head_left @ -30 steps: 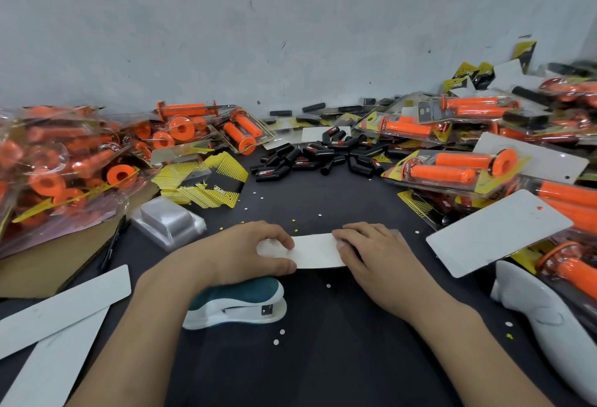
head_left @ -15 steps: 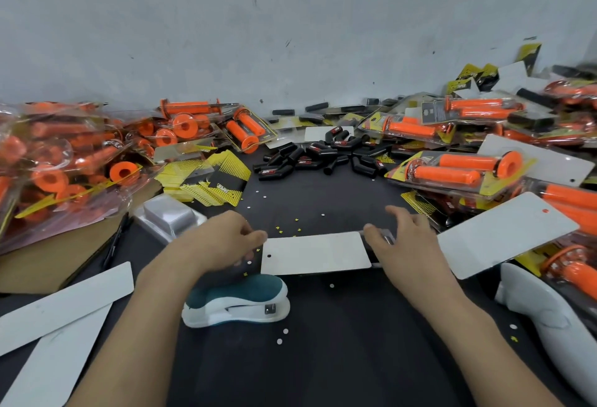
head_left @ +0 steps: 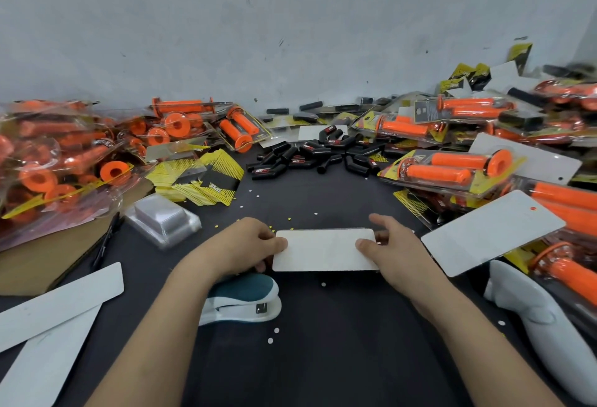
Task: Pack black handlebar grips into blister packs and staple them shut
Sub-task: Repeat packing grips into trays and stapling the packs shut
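A blister pack (head_left: 324, 250) lies with its white card back up in the middle of the black table. My left hand (head_left: 245, 245) pinches its left end, thumb on top. My right hand (head_left: 392, 245) pinches its right end the same way. What the pack contains is hidden under the card. A teal and white stapler (head_left: 240, 301) sits just under my left wrist. Several loose black handlebar grips (head_left: 310, 156) lie in a heap at the back centre. An empty clear blister shell (head_left: 163, 221) sits to the left.
Packs of orange grips are piled at the left (head_left: 58, 161) and right (head_left: 452, 169). Yellow-black printed cards (head_left: 200, 180) lie left of centre. White cards lie at the lower left (head_left: 55, 306) and right (head_left: 491, 232). A white tool (head_left: 542, 329) lies at the right edge.
The card was pressed flat under both hands near the stapler, then briefly released. Both hands now hold it by its ends, shifted slightly right.
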